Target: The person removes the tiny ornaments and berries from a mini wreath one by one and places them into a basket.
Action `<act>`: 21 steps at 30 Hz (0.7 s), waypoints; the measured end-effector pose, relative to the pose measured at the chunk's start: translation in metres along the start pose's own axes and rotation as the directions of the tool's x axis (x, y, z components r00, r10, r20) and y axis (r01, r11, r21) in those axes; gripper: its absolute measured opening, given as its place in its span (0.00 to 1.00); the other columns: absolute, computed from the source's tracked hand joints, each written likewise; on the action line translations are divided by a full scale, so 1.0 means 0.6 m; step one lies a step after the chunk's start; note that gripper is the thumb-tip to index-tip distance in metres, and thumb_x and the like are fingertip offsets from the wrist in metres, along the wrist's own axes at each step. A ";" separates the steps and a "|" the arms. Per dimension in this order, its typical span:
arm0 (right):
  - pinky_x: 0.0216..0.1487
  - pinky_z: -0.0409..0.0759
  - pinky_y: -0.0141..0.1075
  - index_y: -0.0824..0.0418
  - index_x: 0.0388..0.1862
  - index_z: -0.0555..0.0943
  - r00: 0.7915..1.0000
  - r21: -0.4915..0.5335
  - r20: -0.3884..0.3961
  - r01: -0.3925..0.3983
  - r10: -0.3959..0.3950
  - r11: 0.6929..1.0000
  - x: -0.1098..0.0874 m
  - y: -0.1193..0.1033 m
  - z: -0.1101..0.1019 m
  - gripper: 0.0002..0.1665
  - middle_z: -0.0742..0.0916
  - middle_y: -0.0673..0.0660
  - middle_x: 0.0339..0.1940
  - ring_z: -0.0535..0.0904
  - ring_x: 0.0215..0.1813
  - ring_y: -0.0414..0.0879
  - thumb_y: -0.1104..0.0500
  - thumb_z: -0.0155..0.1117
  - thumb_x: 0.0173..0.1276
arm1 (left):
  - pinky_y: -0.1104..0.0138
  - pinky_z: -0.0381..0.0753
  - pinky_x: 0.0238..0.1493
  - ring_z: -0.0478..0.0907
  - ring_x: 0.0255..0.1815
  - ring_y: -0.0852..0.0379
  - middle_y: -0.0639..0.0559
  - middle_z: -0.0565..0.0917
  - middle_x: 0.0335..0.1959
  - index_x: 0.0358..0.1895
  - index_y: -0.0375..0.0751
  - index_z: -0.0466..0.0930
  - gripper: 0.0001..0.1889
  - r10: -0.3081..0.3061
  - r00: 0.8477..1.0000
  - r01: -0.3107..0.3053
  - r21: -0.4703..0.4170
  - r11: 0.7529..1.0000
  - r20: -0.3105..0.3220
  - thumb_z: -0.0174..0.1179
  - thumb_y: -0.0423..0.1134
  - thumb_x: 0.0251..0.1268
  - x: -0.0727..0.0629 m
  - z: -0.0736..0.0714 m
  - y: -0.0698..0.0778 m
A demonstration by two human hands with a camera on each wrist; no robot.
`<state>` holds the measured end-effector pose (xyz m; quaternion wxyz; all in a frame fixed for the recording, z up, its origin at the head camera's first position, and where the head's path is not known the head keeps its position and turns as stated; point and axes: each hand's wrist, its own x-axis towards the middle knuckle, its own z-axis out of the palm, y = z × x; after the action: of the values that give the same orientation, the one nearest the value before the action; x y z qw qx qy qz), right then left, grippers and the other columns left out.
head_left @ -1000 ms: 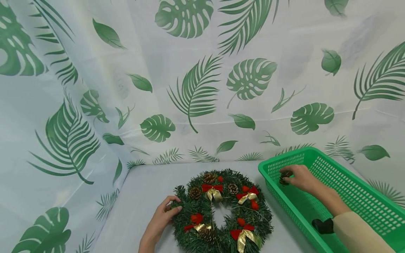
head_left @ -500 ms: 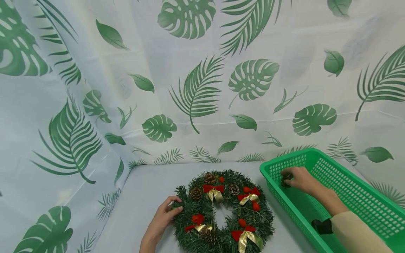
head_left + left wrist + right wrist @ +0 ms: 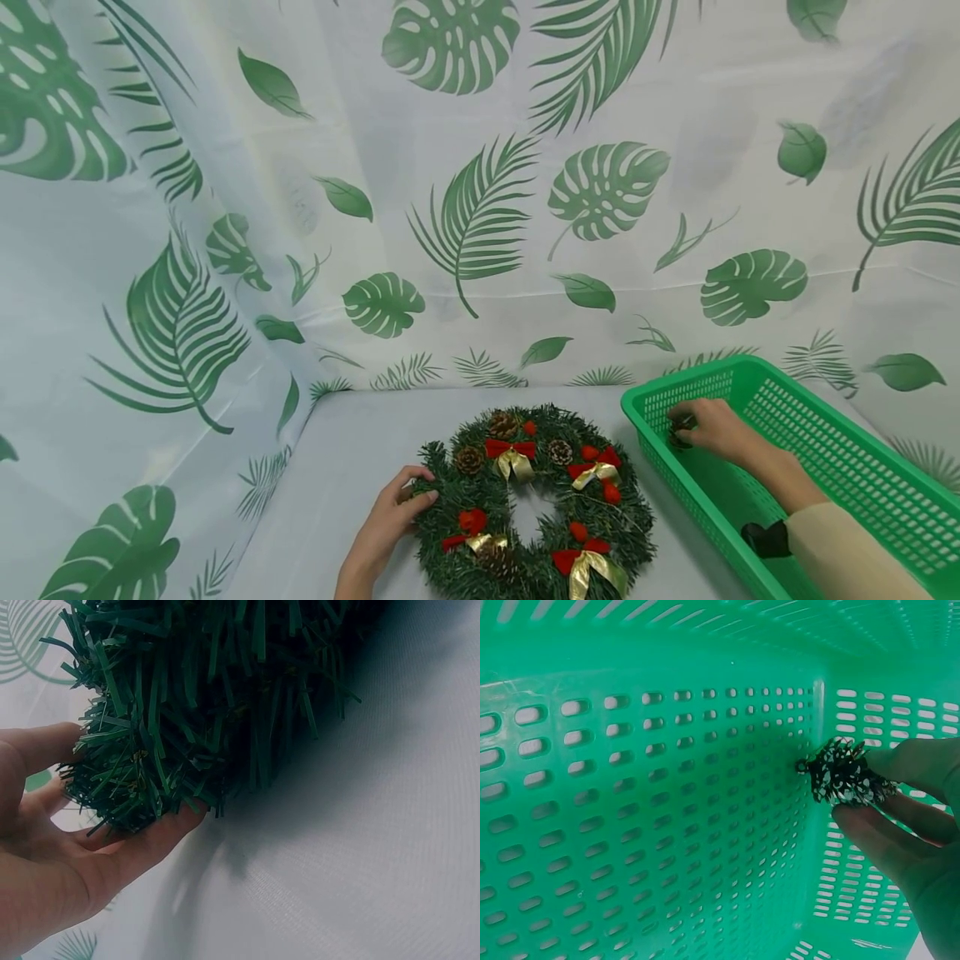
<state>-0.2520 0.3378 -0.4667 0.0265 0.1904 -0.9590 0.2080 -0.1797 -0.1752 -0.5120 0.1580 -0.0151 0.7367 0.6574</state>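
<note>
A green tinsel wreath lies on the table, trimmed with red and gold bows, red berries and brown pinecones. My left hand holds its left outer edge; close up in the left wrist view, thumb and fingers bracket the bristly green tip. Over on the right, my right hand reaches into a green plastic basket. It pinches a dark pinecone with pale-edged scales between thumb and fingers, near the basket's far end wall. A small ring shows at the pinecone's end.
A black band-like piece shows at the right sleeve. White tablecloth surrounds the wreath. White curtains printed with green leaves stand behind and at the left.
The view has shifted slightly, so everything sits a little further right. My right hand still holds the pinecone in the basket, and my left hand stays on the wreath.
</note>
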 end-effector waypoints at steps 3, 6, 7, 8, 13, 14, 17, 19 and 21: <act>0.33 0.84 0.44 0.76 0.47 0.85 1.000 -0.007 0.004 -0.002 0.002 1.000 0.000 0.001 0.000 0.15 0.88 0.71 0.41 0.87 0.37 0.59 0.72 0.73 0.60 | 0.60 0.73 0.35 0.68 0.39 0.53 0.45 0.76 0.48 0.59 0.42 0.73 0.19 0.005 1.000 -0.005 0.000 1.000 0.002 0.63 0.47 0.74 -0.001 0.001 0.001; 0.33 0.85 0.44 0.76 0.47 0.84 1.000 0.007 0.009 -0.007 0.007 1.000 0.000 0.001 0.001 0.16 0.88 0.72 0.42 0.87 0.37 0.60 0.72 0.72 0.60 | 0.60 0.73 0.35 0.68 0.39 0.53 0.45 0.76 0.48 0.59 0.41 0.73 0.19 0.005 1.000 -0.005 -0.003 1.000 -0.004 0.63 0.47 0.74 -0.001 0.002 0.000; 0.33 0.85 0.44 0.76 0.48 0.84 1.000 0.010 0.009 -0.005 0.005 1.000 0.000 0.001 0.002 0.16 0.88 0.72 0.43 0.87 0.38 0.60 0.72 0.72 0.60 | 0.59 0.73 0.35 0.68 0.39 0.53 0.45 0.76 0.48 0.59 0.41 0.73 0.19 0.003 1.000 -0.003 -0.004 1.000 -0.008 0.63 0.47 0.74 -0.001 0.002 -0.001; 0.33 0.85 0.44 0.76 0.48 0.84 1.000 0.014 0.009 -0.005 0.005 1.000 -0.001 0.001 0.003 0.16 0.88 0.72 0.43 0.87 0.38 0.60 0.72 0.71 0.60 | 0.59 0.73 0.35 0.68 0.39 0.52 0.44 0.76 0.48 0.59 0.41 0.73 0.19 0.001 1.000 -0.001 -0.003 1.000 -0.012 0.63 0.46 0.74 -0.001 0.003 -0.001; 0.33 0.85 0.44 0.75 0.48 0.84 1.000 0.030 0.004 -0.001 0.000 1.000 -0.001 0.001 0.004 0.15 0.88 0.72 0.43 0.87 0.38 0.60 0.73 0.70 0.60 | 0.59 0.74 0.35 0.69 0.40 0.52 0.43 0.76 0.51 0.60 0.40 0.73 0.19 0.002 1.000 -0.002 0.004 1.000 -0.025 0.63 0.46 0.74 0.001 0.004 -0.003; 0.33 0.85 0.44 0.75 0.48 0.84 1.000 0.032 0.004 -0.001 0.001 0.999 -0.001 0.002 0.004 0.15 0.88 0.72 0.43 0.87 0.38 0.60 0.73 0.70 0.60 | 0.59 0.74 0.35 0.69 0.40 0.52 0.43 0.76 0.51 0.60 0.40 0.73 0.19 0.003 1.000 -0.003 0.005 1.000 -0.025 0.63 0.45 0.74 0.001 0.005 -0.002; 0.33 0.85 0.44 0.75 0.47 0.84 1.000 0.034 0.000 0.000 0.000 0.999 -0.001 0.002 0.003 0.15 0.88 0.72 0.43 0.87 0.38 0.60 0.73 0.70 0.60 | 0.59 0.74 0.34 0.68 0.40 0.52 0.44 0.76 0.50 0.60 0.40 0.73 0.19 0.006 1.000 -0.005 0.003 1.000 -0.024 0.63 0.45 0.75 0.001 0.005 -0.002; 0.33 0.85 0.44 0.74 0.47 0.85 1.000 0.034 -0.005 0.003 -0.002 0.999 -0.001 0.002 0.003 0.15 0.88 0.71 0.43 0.87 0.38 0.60 0.73 0.71 0.60 | 0.59 0.74 0.34 0.68 0.40 0.52 0.44 0.76 0.50 0.60 0.40 0.73 0.19 0.005 1.000 -0.005 0.002 1.000 -0.024 0.63 0.45 0.74 0.000 0.005 -0.002; 0.34 0.85 0.45 0.74 0.46 0.85 1.000 0.030 -0.010 0.010 -0.010 1.000 -0.001 0.002 0.002 0.14 0.88 0.71 0.42 0.87 0.38 0.60 0.73 0.71 0.60 | 0.59 0.74 0.34 0.68 0.39 0.52 0.44 0.75 0.49 0.60 0.40 0.73 0.19 0.005 1.000 -0.005 0.002 1.000 -0.025 0.63 0.45 0.74 0.000 0.005 -0.001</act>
<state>-0.2517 0.3387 -0.4688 0.0296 0.1945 -0.9547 0.2232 -0.1790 -0.1725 -0.5131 0.1473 -0.0213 0.7393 0.6567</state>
